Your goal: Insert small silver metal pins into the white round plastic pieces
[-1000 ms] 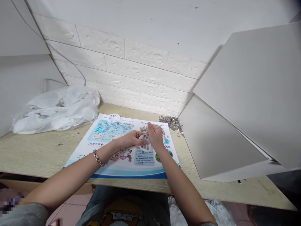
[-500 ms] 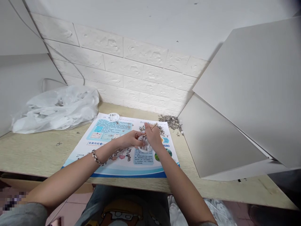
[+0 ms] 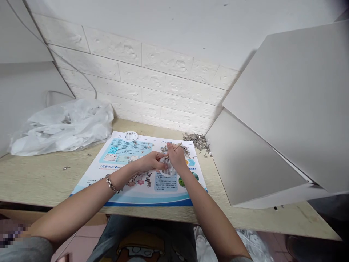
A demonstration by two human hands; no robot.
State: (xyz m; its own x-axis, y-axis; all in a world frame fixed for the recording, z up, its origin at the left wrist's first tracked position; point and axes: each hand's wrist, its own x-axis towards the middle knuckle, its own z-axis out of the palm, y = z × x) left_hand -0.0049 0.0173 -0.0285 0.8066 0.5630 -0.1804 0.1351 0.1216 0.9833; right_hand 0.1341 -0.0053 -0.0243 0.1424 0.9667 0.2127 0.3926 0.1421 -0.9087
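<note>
Left hand (image 3: 152, 162) pinches the small white disc (image 3: 166, 168) by its rim over the poster (image 3: 122, 153); right hand (image 3: 174, 157) pinches a thin stick (image 3: 177, 146). Disc appears light and rigid; grip its edge.

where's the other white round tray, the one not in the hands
In the head view, the spare white round tray lies on the far left corner of the printed poster, left of both hands and just right of the crumpled plastic bag.
</note>
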